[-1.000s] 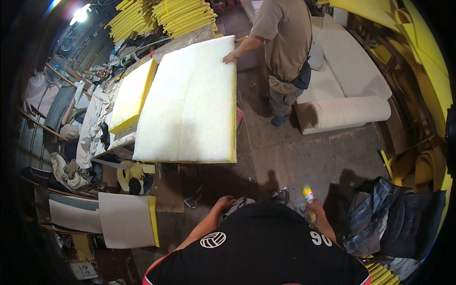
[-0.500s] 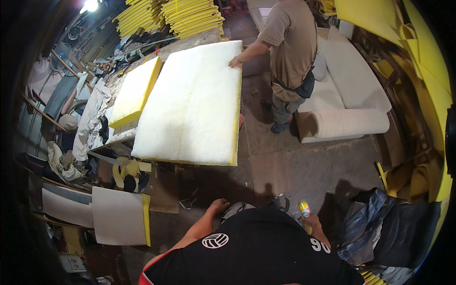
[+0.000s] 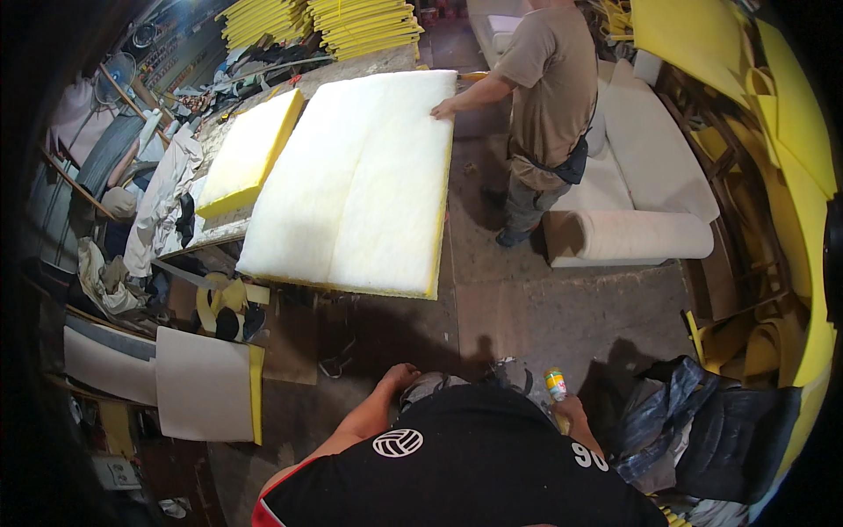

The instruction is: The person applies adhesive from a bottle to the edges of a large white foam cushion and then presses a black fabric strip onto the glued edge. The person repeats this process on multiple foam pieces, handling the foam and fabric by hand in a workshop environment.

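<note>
1. Workshop floor (image 3: 544, 307): bare concrete, crowded on every side with yellow foam sheets (image 3: 351, 22), fabric and offcuts.
2. Surface (image 3: 219, 233): carries a large white padded foam slab (image 3: 360, 184) with a yellow edge, and just beside it a smaller yellow foam block (image 3: 250, 154).
3. Co-worker (image 3: 549, 97): stands at the far corner of the slab, one hand resting on its edge.
4. Right hand (image 3: 571, 411): low beside the body, grip clamped on a small spray can (image 3: 555, 384) with a yellow and green label, held upright above the floor.
5. Left hand (image 3: 399, 376): low at the front of the body; whether its grip is apart or together cannot be told.
6. White upholstered sofa (image 3: 641, 184): stands to the right, behind the co-worker.
</note>
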Demonstrator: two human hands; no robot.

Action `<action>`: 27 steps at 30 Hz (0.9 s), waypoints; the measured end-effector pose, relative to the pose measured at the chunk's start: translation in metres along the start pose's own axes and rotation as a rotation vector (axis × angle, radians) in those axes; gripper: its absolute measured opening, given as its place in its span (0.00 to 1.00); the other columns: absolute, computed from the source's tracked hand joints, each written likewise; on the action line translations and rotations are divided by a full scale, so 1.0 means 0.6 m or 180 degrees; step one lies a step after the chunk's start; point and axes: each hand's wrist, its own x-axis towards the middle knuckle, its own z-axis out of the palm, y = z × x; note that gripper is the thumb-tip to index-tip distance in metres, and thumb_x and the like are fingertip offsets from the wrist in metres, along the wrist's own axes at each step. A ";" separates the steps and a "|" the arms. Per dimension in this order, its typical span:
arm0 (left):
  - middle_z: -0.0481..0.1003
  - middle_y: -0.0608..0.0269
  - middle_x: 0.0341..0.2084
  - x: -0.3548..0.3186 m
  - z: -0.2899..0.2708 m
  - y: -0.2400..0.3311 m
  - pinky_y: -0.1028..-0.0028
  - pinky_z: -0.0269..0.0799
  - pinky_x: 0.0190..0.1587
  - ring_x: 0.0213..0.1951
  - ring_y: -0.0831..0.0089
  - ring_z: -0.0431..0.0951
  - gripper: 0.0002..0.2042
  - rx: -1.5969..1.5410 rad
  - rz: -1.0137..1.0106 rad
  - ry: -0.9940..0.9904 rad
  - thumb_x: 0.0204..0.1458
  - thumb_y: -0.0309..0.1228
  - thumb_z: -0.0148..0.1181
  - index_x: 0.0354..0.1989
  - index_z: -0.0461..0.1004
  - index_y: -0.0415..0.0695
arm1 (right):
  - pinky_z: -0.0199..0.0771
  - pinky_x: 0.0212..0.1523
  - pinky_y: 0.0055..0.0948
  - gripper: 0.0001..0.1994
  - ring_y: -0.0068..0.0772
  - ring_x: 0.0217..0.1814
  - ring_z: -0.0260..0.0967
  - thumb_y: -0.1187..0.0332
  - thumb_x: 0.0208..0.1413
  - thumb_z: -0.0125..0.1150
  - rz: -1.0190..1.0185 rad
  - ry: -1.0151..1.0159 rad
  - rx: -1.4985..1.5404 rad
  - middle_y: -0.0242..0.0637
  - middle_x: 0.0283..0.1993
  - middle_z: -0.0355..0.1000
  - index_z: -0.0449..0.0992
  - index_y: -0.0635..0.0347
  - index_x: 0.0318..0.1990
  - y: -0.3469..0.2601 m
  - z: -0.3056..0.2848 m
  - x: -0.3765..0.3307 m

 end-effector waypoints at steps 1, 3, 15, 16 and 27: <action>0.77 0.48 0.49 0.000 0.000 -0.006 0.60 0.69 0.57 0.54 0.51 0.74 0.22 0.0061 -0.0028 -0.0006 0.55 0.45 0.55 0.50 0.77 0.41 | 0.76 0.49 0.40 0.32 0.48 0.51 0.76 0.57 0.33 0.76 -0.0073 0.0008 -0.0054 0.49 0.47 0.78 0.77 0.64 0.49 0.001 0.002 -0.001; 0.76 0.49 0.51 -0.003 -0.002 -0.018 0.62 0.67 0.60 0.57 0.52 0.73 0.24 0.0216 -0.0106 -0.0035 0.55 0.47 0.56 0.53 0.77 0.44 | 0.76 0.49 0.41 0.29 0.49 0.50 0.76 0.57 0.35 0.75 0.0035 -0.0090 -0.0122 0.51 0.46 0.78 0.78 0.64 0.47 -0.016 0.003 -0.013; 0.76 0.47 0.51 -0.041 -0.019 -0.057 0.61 0.69 0.57 0.56 0.53 0.74 0.26 0.0109 -0.0167 0.0075 0.56 0.48 0.57 0.55 0.74 0.40 | 0.73 0.48 0.45 0.23 0.58 0.49 0.74 0.61 0.49 0.66 -0.0824 0.1557 0.1084 0.56 0.43 0.75 0.70 0.66 0.49 -0.150 -0.075 -0.036; 0.76 0.47 0.51 -0.052 -0.022 -0.064 0.61 0.69 0.57 0.57 0.54 0.74 0.27 0.0169 -0.0119 0.0043 0.56 0.48 0.57 0.56 0.73 0.39 | 0.72 0.50 0.45 0.24 0.55 0.52 0.74 0.63 0.51 0.65 -0.1086 0.1793 0.1658 0.54 0.47 0.76 0.69 0.63 0.54 -0.181 -0.100 -0.046; 0.76 0.42 0.48 -0.150 -0.076 -0.108 0.60 0.71 0.54 0.53 0.50 0.76 0.26 0.0294 -0.0405 0.0136 0.58 0.48 0.53 0.55 0.72 0.39 | 0.75 0.51 0.34 0.24 0.33 0.49 0.77 0.56 0.52 0.72 -0.2070 0.1223 0.3274 0.39 0.47 0.78 0.74 0.62 0.50 -0.462 -0.173 -0.054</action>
